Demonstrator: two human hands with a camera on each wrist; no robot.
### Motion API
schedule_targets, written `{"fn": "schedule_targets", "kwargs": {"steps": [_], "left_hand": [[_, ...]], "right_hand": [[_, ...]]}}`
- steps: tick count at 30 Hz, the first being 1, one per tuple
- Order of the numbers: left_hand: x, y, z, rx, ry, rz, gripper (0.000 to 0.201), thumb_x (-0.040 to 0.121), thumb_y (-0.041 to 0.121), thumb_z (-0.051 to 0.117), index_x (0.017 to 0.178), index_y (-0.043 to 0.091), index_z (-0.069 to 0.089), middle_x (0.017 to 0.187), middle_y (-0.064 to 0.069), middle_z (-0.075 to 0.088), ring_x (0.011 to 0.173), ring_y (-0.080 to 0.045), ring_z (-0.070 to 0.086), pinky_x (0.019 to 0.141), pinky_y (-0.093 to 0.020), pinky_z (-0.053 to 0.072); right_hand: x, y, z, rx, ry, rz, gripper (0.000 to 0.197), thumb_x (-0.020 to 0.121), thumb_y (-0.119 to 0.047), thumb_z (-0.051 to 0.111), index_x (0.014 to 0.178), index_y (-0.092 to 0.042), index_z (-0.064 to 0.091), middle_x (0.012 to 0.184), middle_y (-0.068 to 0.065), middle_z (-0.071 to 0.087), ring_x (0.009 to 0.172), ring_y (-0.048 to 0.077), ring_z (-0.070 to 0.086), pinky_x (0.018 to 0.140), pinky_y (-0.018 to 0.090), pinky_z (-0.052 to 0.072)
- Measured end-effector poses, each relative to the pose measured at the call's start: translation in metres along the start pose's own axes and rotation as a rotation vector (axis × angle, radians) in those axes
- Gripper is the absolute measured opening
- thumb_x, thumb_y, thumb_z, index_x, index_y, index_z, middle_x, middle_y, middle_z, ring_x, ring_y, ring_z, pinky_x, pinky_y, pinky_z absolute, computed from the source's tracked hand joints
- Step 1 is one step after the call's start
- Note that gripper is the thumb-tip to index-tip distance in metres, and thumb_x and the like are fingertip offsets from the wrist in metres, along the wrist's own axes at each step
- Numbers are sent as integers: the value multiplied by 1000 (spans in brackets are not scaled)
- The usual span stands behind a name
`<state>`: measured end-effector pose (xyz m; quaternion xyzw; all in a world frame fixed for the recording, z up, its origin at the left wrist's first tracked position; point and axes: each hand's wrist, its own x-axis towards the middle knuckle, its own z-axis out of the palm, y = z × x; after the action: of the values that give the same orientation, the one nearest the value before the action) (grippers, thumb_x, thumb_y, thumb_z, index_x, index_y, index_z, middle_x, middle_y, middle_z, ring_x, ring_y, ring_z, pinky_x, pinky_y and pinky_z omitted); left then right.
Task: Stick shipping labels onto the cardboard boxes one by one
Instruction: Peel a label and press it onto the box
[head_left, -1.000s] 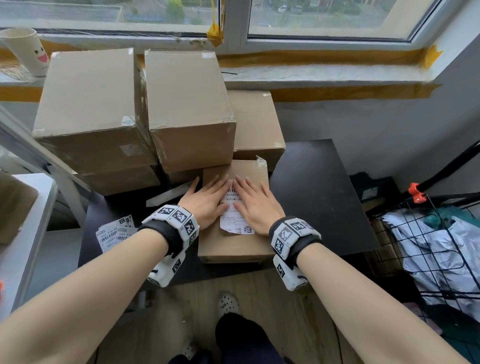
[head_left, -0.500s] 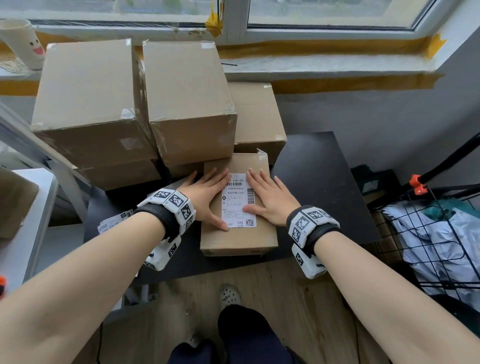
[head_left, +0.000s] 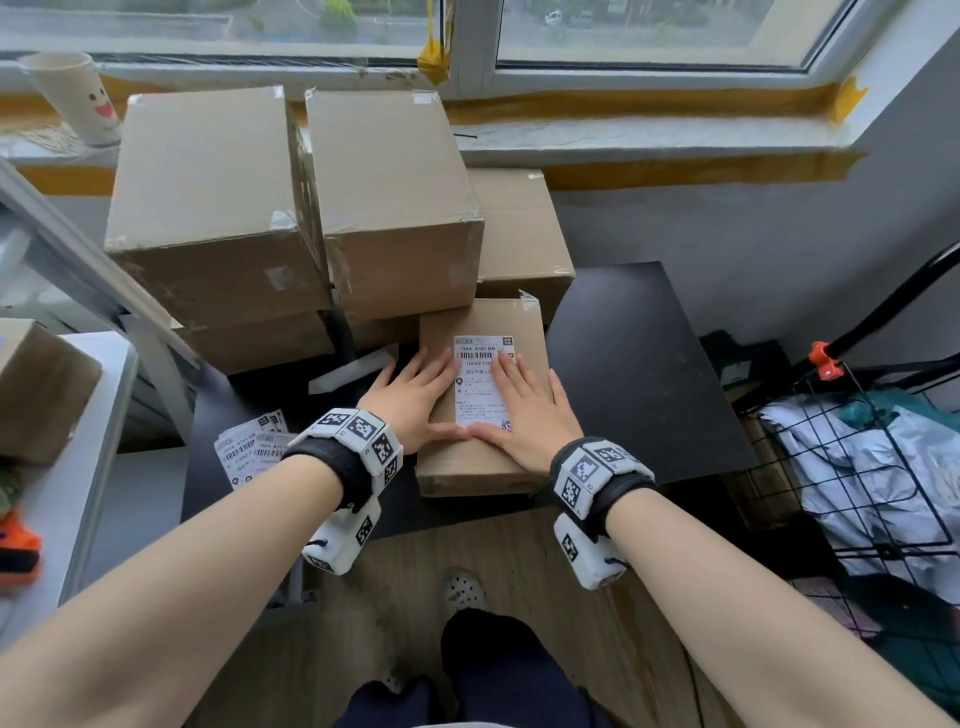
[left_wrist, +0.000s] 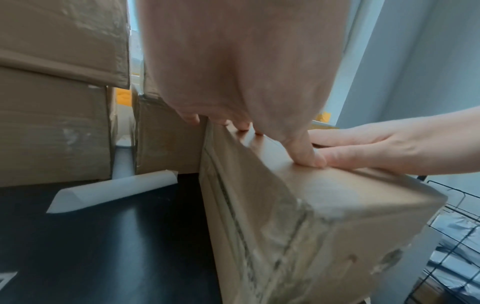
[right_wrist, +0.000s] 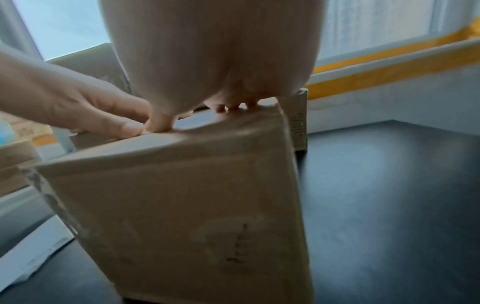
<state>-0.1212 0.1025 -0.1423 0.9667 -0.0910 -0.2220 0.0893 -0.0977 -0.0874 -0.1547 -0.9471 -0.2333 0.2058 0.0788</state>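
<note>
Box (head_left: 480, 462) on table (head_left: 639, 364): label (head_left: 480, 384) is flattened by left hand (head_left: 415, 400) and right hand (head_left: 524, 410), each grip spread flat. Risk judged: wrinkles or lifted corners, caused by uneven pressing.

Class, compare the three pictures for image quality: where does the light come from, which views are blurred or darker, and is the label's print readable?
Head view: daylight from the window, wide-angle bending at the edges; the label shows its barcode, small print unreadable. Left wrist view: the left hand is a close blur, the box soft. Right wrist view: backlit, so the right hand and box face look dim and smeared.
</note>
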Motion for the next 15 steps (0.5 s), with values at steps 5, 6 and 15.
{"fn": "schedule_targets", "kwargs": {"steps": [5, 6, 15], "left_hand": [[-11, -1, 13, -18, 16, -23, 76, 93, 58, 32, 149, 30, -10, 159, 8, -13, 147, -17, -10, 120, -42, 1], [-12, 0, 14, -32, 10, -26, 74, 94, 56, 31, 149, 29, -10, 158, 8, -14, 147, -17, -11, 120, -42, 2], [-14, -2, 4, -141, -67, 21, 84, 93, 49, 44, 149, 19, -11, 159, 1, -14, 147, -24, -11, 121, -40, 5]], "right_hand": [[-15, 1, 2, -34, -4, -41, 65, 98, -51, 23, 150, -27, -8, 159, -7, -12, 146, 13, -11, 118, 40, -9], [-21, 2, 3, -62, -9, -84, 63, 98, -51, 20, 150, -28, -7, 159, -7, -11, 147, 13, -9, 118, 40, -8], [-53, -6, 18, -172, -40, -274, 56, 100, -46, 14, 150, -28, -2, 159, -9, -4, 147, 12, -7, 120, 33, -5]]}}
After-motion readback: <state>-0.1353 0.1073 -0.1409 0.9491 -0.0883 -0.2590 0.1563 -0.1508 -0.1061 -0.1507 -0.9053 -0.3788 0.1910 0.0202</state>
